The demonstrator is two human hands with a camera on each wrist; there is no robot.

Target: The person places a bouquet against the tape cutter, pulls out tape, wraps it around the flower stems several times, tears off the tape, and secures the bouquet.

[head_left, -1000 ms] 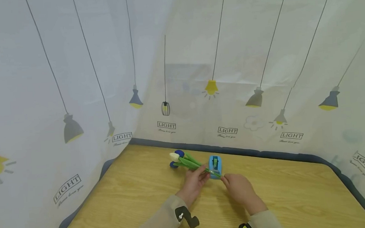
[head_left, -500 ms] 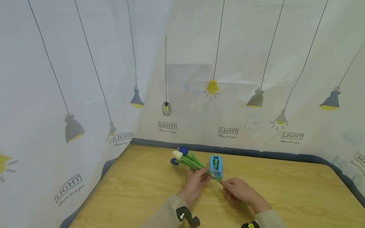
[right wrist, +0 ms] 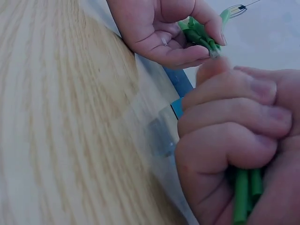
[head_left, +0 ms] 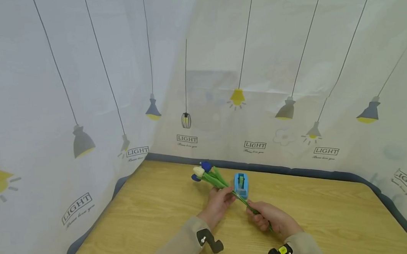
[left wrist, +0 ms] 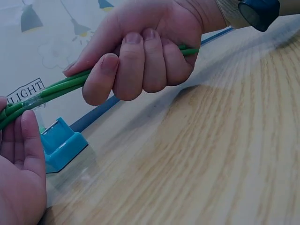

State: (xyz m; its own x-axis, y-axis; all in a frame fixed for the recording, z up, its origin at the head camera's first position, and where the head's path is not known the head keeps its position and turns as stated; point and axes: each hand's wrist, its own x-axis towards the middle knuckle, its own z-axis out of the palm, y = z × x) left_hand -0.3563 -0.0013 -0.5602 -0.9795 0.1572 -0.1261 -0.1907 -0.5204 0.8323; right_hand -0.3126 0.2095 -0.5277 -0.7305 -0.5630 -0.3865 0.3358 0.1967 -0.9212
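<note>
A small bunch of tulips [head_left: 210, 176], one white head and two blue heads in sight, slants above the table. My left hand [head_left: 216, 204] pinches its green stems just below the leaves. Lower down, the fingers of my right hand [head_left: 274, 218] curl round the stems [right wrist: 241, 199], whose cut ends poke out past the palm. Between the hands, a band of clear tape [left wrist: 33, 101] wraps the stems. Right behind the bunch stands a blue tape dispenser [head_left: 241, 179] with a roll inside; its serrated edge shows in the left wrist view.
A wooden table [head_left: 152, 206] lies under everything. Curtain-like sheets [head_left: 220, 114] printed with lamps hang along its back and sides, with a dark blue strip [head_left: 288, 170] at the table's edge.
My right hand has slid down the stems toward their ends, and its fingers have closed round them. The flower heads have shifted slightly right and up; my left hand has hardly moved.
</note>
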